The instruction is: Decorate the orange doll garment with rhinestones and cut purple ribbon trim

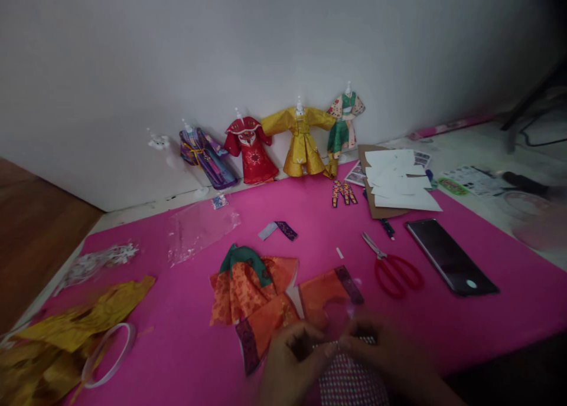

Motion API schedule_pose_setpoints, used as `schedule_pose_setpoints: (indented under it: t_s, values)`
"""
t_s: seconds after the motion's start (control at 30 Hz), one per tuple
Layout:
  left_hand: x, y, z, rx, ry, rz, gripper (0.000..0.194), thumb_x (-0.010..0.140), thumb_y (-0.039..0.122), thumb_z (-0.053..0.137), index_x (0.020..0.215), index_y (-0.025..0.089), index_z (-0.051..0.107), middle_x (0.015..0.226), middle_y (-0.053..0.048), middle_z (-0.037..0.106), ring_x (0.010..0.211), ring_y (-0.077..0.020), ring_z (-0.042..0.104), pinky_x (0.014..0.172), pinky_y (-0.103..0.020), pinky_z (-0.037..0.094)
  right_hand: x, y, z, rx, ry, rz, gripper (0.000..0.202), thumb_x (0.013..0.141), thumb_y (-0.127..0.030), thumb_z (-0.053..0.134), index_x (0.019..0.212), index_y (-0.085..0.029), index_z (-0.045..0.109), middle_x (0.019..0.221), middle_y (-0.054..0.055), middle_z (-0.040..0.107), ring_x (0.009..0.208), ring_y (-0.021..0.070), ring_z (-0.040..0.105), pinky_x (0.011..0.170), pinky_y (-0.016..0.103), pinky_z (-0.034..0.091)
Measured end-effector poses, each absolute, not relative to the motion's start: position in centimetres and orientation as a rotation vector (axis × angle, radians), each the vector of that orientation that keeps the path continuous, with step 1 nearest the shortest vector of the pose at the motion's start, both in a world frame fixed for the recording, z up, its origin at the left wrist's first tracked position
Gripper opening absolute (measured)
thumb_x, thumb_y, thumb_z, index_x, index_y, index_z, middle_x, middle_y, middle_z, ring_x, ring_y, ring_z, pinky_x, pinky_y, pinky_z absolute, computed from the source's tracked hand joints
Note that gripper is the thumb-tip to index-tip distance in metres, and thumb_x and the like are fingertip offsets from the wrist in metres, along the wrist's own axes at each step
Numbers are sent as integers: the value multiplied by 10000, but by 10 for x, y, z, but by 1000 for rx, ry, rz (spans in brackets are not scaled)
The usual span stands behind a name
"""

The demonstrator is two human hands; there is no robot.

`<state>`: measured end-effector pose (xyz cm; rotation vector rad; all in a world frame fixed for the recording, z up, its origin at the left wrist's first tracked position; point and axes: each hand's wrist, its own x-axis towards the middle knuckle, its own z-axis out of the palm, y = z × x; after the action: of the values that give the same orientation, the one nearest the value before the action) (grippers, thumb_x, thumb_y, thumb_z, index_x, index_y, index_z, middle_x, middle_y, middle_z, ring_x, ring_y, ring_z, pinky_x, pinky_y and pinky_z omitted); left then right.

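Note:
Near the bottom edge of the view, my left hand (pixel 295 359) and my right hand (pixel 381 347) meet over a sheet of small pale beads (pixel 348 382) set in close rows. The thumb and fingers of each hand pinch at the sheet's top edge, close together; any tiny piece between the fingertips is too blurred to make out. Just beyond my hands lies an orange doll's jacket (pixel 316 294) with dark purple cuffs, partly hidden by my left hand. An orange and green doll's skirt (pixel 239 282) lies beside it, touching or overlapping it.
Red-handled scissors (pixel 394 273) and a phone (pixel 452 256) lie to the right on the pink mat (pixel 177 335). White papers (pixel 398 179) are stacked behind. Dressed doll stands, one in yellow (pixel 303 149), lean along the wall. Yellow cloth (pixel 84 311) and a tape roll (pixel 128 347) sit left.

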<state>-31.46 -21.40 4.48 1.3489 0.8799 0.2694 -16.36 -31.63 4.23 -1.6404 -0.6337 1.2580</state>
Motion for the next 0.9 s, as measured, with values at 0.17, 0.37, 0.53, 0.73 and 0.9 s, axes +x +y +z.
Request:
schedule_pose_setpoints:
  t_s: [0.17, 0.37, 0.53, 0.73, 0.9]
  values:
    - [-314, -217, 42, 1379, 895, 337, 229, 707, 343, 668, 580, 187, 560, 545, 50, 439, 533, -112, 362, 520, -248, 268, -167, -314, 42, -1683, -615, 1234, 163, 674, -389, 730, 622, -235, 735, 627, -14, 687, 655, 195, 616, 614, 270, 481]
    - [-319, -211, 49, 1299, 941, 340, 203, 725, 311, 651, 599, 181, 559, 556, 48, 464, 538, -110, 385, 533, -244, 280, -167, -317, 35, -1515, -440, 1381, 336, 561, -491, 836, 782, -242, 793, 771, 25, 767, 763, 244, 681, 698, 329, 519]
    - [-320, -210, 52, 1278, 977, 393, 205, 716, 298, 661, 586, 184, 551, 554, 49, 471, 539, -109, 390, 531, -239, 287, -163, -320, 33, -1460, -493, 1317, 223, 687, -435, 782, 715, -214, 765, 689, 13, 724, 695, 200, 652, 651, 303, 488]
    - [-317, -212, 57, 1178, 941, 406, 240, 691, 296, 717, 578, 187, 536, 548, 61, 456, 530, -100, 379, 527, -227, 292, -164, -319, 27, -1490, -523, 1260, 256, 699, -434, 762, 631, -194, 701, 599, -24, 609, 597, 148, 538, 583, 265, 428]
    - [-315, -212, 62, 1076, 849, 434, 256, 692, 322, 747, 585, 185, 560, 575, 59, 480, 555, -101, 399, 572, -225, 342, -164, -319, 29, -1504, -532, 1263, 254, 710, -450, 752, 638, -212, 700, 602, -23, 616, 617, 161, 559, 590, 267, 447]
